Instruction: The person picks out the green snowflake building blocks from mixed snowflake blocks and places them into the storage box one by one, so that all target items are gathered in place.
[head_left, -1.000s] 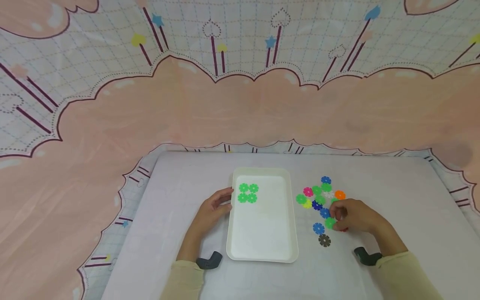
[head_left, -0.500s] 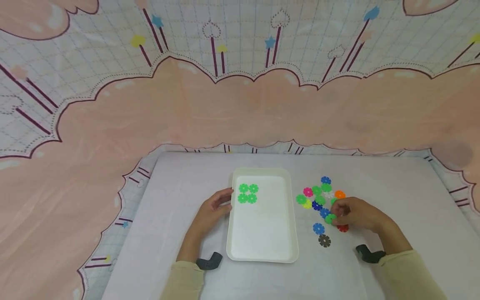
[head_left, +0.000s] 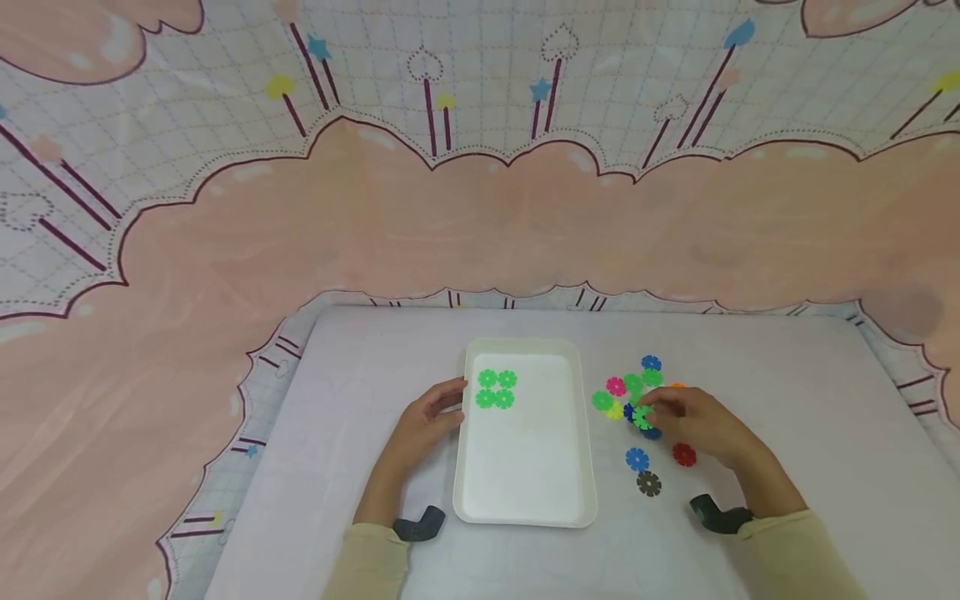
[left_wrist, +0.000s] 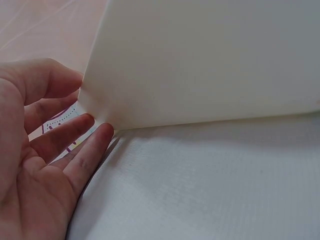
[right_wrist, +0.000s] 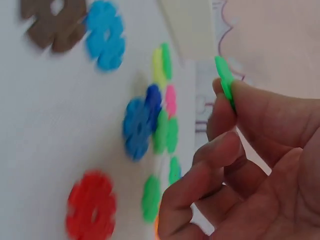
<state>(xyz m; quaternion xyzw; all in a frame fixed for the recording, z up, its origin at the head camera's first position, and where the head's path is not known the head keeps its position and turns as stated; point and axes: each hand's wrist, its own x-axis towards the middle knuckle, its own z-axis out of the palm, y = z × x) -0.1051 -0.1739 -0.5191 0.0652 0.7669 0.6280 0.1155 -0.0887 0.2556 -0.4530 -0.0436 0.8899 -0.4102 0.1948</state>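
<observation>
My right hand [head_left: 697, 421] pinches a green snowflake disc [head_left: 642, 417] between thumb and forefinger, above the scattered discs. In the right wrist view the held disc [right_wrist: 226, 82] shows edge-on, raised off the table, with the other fingers bent behind it. At the left side of a white tray [head_left: 525, 515], my left hand [head_left: 427, 421] rests its fingertips against the rim. The left wrist view has the fingers [left_wrist: 75, 132] spread along the tray's wall [left_wrist: 200, 65]. Grouped in the tray's upper left are several green discs [head_left: 495, 388], two by two.
Right of the tray lie loose discs: a pink disc [head_left: 616, 386], a red disc [head_left: 684, 454], a light blue disc [head_left: 637, 459], a brown disc [head_left: 648, 483] and several more, some overlapping. A patterned cloth [head_left: 480, 225] hangs behind the table.
My right hand has lifted a green disc from the right-hand group and moved slightly left with it, uncovering the red disc. The left hand stays at the tray's side.
</observation>
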